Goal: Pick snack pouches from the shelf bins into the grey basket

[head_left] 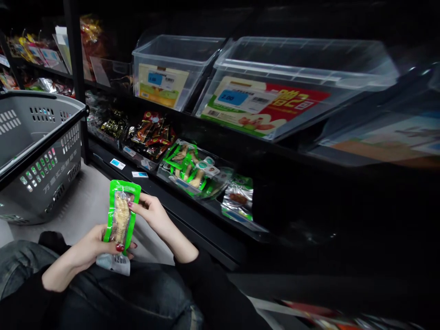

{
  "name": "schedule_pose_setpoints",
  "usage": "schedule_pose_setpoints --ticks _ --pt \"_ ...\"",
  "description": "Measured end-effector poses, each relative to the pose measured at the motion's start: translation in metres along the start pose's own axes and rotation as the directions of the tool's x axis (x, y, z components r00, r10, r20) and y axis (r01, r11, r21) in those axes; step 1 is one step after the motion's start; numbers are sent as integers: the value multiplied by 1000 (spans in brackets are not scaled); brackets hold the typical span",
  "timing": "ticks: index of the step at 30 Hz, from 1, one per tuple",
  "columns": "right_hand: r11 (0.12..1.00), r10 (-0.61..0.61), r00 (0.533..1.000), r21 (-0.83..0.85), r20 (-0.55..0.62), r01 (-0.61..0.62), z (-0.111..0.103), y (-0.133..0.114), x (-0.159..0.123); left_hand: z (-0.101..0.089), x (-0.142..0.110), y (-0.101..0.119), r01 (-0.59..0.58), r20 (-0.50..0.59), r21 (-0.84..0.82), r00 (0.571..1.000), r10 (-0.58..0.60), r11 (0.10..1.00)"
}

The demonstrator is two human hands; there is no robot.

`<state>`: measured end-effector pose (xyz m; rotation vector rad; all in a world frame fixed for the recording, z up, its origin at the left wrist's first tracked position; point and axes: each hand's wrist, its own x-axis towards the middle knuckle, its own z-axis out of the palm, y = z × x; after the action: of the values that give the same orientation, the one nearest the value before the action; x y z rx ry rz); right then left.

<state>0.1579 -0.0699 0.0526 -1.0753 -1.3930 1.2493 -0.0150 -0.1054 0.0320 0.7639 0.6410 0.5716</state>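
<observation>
Both hands, L (87, 250) & R (151, 213), hold a green-edged vac-sealed snack pack (122, 217) above the lap, near side; shopping basket (44, 151) on floor (92, 188) at left, shelf bin of similar green packs (192, 169) to the right.

Dark shelving (220, 263) stands above a pale floor (87, 190) in dim light.

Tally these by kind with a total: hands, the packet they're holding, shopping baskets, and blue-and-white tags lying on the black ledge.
Hands (left hand, right hand): 2
Green-edged packet: 1
Shopping basket: 1
Ledge tags: 2
Total: 6
</observation>
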Motion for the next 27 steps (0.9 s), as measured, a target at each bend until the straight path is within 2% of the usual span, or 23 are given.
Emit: schedule_pose_setpoints --ticks 5,7,9,12,14,17,19,21,23,25,27 --pt "1000 11 1000 6 -20 -11 0 2 1 -3 -1 -2 18 17 0 1000 -18 1000" --pt "998 26 999 56 -25 -24 0 3 1 -4 -2 -1 19 41 -17 999 -19 1000" --pt "981 52 999 189 -7 -49 2 4 0 -3 -4 -1 36 125 -93 992 -24 995" --pt "891 88 994 441 67 -109 6 6 -4 1 -6 0 84 292 -189 956 -25 978" --pt "833 88 988 535 124 -141 10 8 -6 4 -6 -1 108 307 -175 950 -50 979" --pt "823 54 983 550 177 -144 11 11 -6 6 -4 -2 88 187 -78 980 -72 993" --pt "857 27 983 503 181 -116 7 12 -4 3 -3 2 10 53 89 999 -14 996" --pt "887 4 982 453 186 -89 0 13 0 -4 -3 10 -61 -80 302 993 89 951" --pt "901 -5 976 425 217 -90 -9 12 3 -13 -5 21 -76 -155 410 976 151 909" --pt "903 6 966 414 260 -117 -18 10 3 -22 -8 30 -77 -201 359 967 158 930" --pt "904 35 955 398 295 -156 -26 6 2 -27 -10 36 -100 -263 241 951 164 965"
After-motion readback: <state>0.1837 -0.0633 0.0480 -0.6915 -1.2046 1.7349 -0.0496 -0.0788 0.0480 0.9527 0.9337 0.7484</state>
